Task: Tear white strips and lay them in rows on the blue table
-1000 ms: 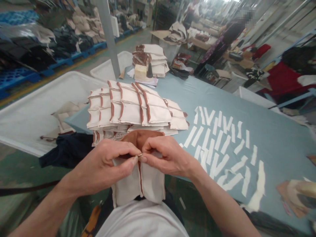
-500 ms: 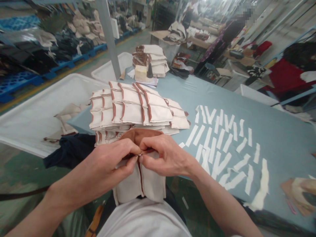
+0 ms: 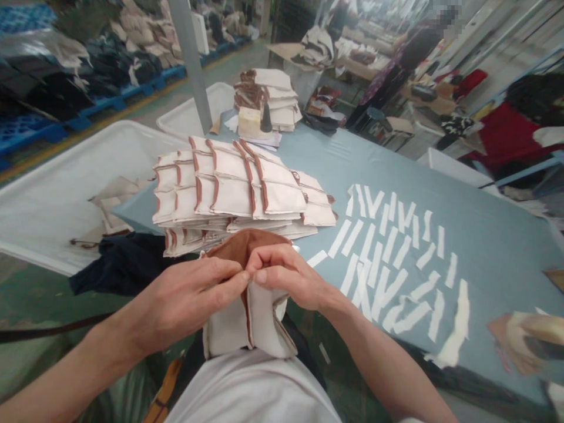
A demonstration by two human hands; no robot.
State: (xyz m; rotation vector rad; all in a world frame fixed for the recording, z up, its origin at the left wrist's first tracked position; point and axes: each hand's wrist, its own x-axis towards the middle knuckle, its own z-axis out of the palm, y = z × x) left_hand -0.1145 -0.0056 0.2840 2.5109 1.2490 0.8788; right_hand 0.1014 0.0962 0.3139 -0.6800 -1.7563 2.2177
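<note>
A cream fabric pouch (image 3: 229, 323) with a brown lining and a brown trimmed seam rests upright against my lap. My left hand (image 3: 198, 288) pinches its upper rim near the middle seam, thumb and fingertips pressed together. Right beside it, my right hand (image 3: 286, 270) is closed on the same rim, and the two sets of fingertips touch. Whatever small part lies between them is hidden. Just beyond the hands, stacked cream pouches (image 3: 233, 182) with brown edging lie on the blue-grey table (image 3: 321, 153).
Rows of white strips (image 3: 390, 244) cover the table to the right. A dark cone (image 3: 266, 117) and a yellowish block (image 3: 249, 123) stand by another pouch stack at the back. White bins (image 3: 26, 200) flank the left side. A person (image 3: 396, 64) stands in the background.
The pouch's right side has bent open slightly, and its brown lining shows more. Both hands keep pinching the rim, with the fingertips shifted a little. The view has shifted slightly.
</note>
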